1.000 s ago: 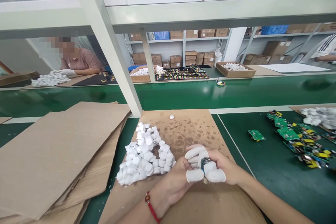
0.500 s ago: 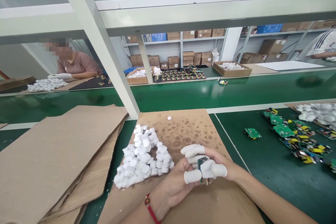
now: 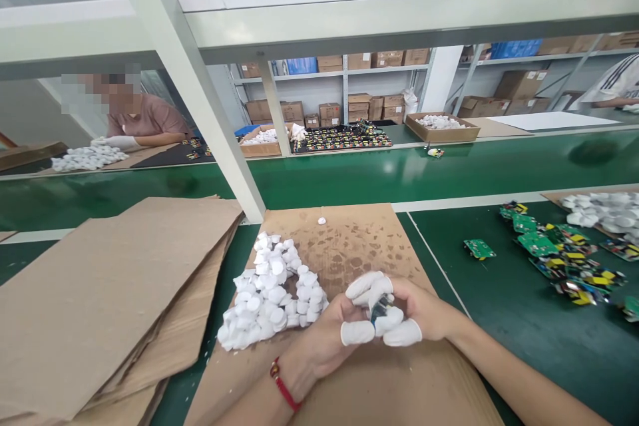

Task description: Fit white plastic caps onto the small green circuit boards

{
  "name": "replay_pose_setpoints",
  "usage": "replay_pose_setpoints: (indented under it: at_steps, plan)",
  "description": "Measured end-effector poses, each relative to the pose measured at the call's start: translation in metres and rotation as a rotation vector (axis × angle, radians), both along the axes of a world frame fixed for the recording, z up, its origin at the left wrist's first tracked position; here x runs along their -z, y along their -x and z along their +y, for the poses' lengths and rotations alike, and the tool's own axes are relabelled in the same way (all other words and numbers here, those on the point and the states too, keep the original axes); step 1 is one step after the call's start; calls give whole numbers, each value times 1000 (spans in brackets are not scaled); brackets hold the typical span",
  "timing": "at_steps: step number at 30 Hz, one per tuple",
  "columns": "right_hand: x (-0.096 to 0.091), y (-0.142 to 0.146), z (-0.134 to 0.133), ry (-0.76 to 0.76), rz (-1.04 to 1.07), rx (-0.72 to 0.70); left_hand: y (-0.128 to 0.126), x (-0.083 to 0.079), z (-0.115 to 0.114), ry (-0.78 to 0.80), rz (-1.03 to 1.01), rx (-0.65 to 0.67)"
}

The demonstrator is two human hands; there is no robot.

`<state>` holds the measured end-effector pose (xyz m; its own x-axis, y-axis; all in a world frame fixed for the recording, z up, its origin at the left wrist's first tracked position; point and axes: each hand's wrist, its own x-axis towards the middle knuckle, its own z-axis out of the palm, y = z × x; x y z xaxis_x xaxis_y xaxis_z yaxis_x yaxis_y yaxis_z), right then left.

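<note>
Over the cardboard sheet [image 3: 369, 386], both hands meet around a small circuit board [image 3: 380, 308], mostly hidden behind fingers capped in white finger cots. My left hand [image 3: 339, 333], with a red bracelet at its wrist, grips the board from the left. From the right, my right hand [image 3: 412, 309] closes its fingers on the same board. Just left of the hands lies a heap of white, disc-like pieces [image 3: 272, 293]. A single white piece [image 3: 322, 221] rests near the sheet's far edge.
Several green circuit boards [image 3: 542, 244] are piled at right, with one board [image 3: 479, 249] apart. Stacked cardboard [image 3: 124, 279] lies at left. A green conveyor [image 3: 329, 176] crosses beyond, carrying a board [image 3: 435, 153]. A slanted post [image 3: 200, 93] rises ahead. A co-worker [image 3: 150, 121] sits far left.
Both hands have shifted slightly left and the board between them has been turned, so less of it shows. The board on the conveyor has moved right.
</note>
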<state>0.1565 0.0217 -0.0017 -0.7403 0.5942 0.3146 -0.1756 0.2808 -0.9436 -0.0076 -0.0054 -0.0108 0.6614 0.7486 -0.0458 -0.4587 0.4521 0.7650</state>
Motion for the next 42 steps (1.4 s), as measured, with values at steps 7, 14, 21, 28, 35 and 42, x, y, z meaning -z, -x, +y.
replay_pose_setpoints:
  at_steps: [7,14,21,28,35,42]
  plan:
    - [5,-2,0,103,78,-193,0,-10,-1,-89,53,91]
    - [3,5,-2,240,99,-225,8,-9,0,-144,95,129]
    - [5,6,-4,204,110,-211,7,-11,0,-168,155,139]
    - [5,4,-4,162,67,-182,7,-6,-1,-187,183,108]
    - [10,5,-6,269,113,-146,3,-11,-2,-220,128,112]
    - [1,2,-6,64,44,-128,7,-5,-1,-247,122,142]
